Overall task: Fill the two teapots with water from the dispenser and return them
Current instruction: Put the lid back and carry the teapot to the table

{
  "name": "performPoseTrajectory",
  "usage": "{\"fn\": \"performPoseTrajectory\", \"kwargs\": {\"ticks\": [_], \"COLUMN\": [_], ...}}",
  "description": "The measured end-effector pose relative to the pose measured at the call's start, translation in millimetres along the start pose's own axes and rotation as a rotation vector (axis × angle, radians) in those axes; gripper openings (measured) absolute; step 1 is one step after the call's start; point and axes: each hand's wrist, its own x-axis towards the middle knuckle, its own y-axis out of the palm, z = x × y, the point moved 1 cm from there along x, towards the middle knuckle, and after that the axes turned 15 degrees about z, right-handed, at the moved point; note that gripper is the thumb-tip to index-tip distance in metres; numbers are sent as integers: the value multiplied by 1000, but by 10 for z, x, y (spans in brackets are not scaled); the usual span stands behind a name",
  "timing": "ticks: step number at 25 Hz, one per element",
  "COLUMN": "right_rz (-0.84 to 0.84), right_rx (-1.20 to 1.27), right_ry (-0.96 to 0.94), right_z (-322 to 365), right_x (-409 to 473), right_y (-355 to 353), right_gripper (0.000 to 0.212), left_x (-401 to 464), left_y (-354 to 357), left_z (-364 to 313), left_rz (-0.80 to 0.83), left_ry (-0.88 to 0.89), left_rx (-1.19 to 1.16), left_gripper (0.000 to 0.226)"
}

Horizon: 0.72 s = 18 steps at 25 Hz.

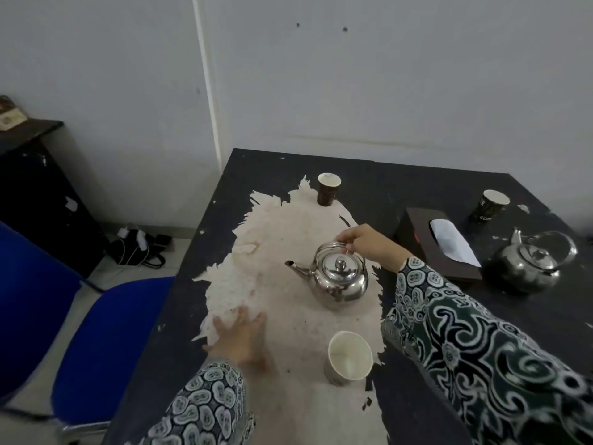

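Note:
A shiny steel teapot point(340, 277) stands upright in the middle of the worn black table point(401, 178), lid on, spout pointing left. My right hand point(365, 244) reaches over it, its fingers closed on the raised wire handle. My left hand point(242, 337) lies flat and open on the pale peeled patch of the tabletop, left of a paper cup. A second steel teapot point(529, 266) stands at the right side of the table, behind the tissue box, untouched. No water dispenser is in view.
A white-lined paper cup point(349, 356) stands near the front, a brown cup point(328, 189) at the back, a dark cup point(492, 205) at the far right. A dark tissue box point(439, 242) lies between the teapots. Blue chair point(106, 348) left; black cabinet point(35, 194) beyond.

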Motion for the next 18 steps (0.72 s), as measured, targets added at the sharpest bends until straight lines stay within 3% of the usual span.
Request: {"fn": "performPoseTrajectory", "kwargs": {"ticks": [3, 14, 18], "right_rz": [-19, -114, -132], "right_rx": [-2, 42, -53], "right_ry": [-16, -79, -128], "right_z": [-87, -224, -438], "right_x": [158, 621, 743], "right_y": [-135, -289, -274], "right_gripper": [33, 34, 34], "left_x": [-71, 51, 130], "left_y": [77, 66, 87], "left_z": [-51, -54, -11], "left_rz": [-37, -100, -93], "left_ry": [-69, -85, -107], "left_rx": [-94, -67, -40], "left_gripper": [95, 101, 97]}}
